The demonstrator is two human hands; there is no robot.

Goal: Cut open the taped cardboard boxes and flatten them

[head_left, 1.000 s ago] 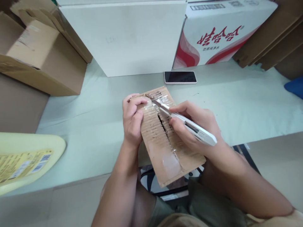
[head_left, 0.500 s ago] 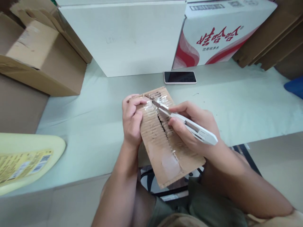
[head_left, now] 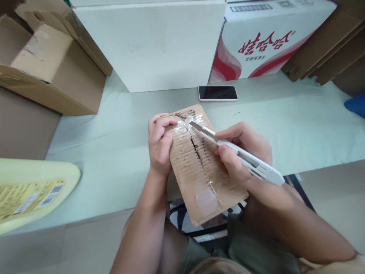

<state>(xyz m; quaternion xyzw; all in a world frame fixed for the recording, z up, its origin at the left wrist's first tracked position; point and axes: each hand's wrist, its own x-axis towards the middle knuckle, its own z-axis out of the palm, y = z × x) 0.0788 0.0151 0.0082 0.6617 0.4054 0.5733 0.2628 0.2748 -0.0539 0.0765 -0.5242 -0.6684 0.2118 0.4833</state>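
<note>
My left hand (head_left: 161,144) grips the upper left side of a brown cardboard box (head_left: 189,179), fingers bent over its top face. The box is tilted above the table's front edge. Clear tape (head_left: 196,121) crosses its far end, and a torn dark slit runs along the middle of the face. Between the thumb and fingers of my right hand (head_left: 242,152) is a white utility knife (head_left: 256,165). Its blade is out and points at the taped end, close to the slit; I cannot tell whether the tip touches the tape.
A smartphone (head_left: 218,93) lies behind the box, in front of a large white carton (head_left: 154,49) and a red-and-white carton (head_left: 256,53). Open cardboard boxes (head_left: 76,80) stand at the left, with a yellow bottle (head_left: 37,194) nearer me. Upright brown cardboard (head_left: 322,45) stands at the right.
My right hand has drawn the knife back to the right, and the blade has come away from the slit by the tape. My left hand and the box stay nearly in place.
</note>
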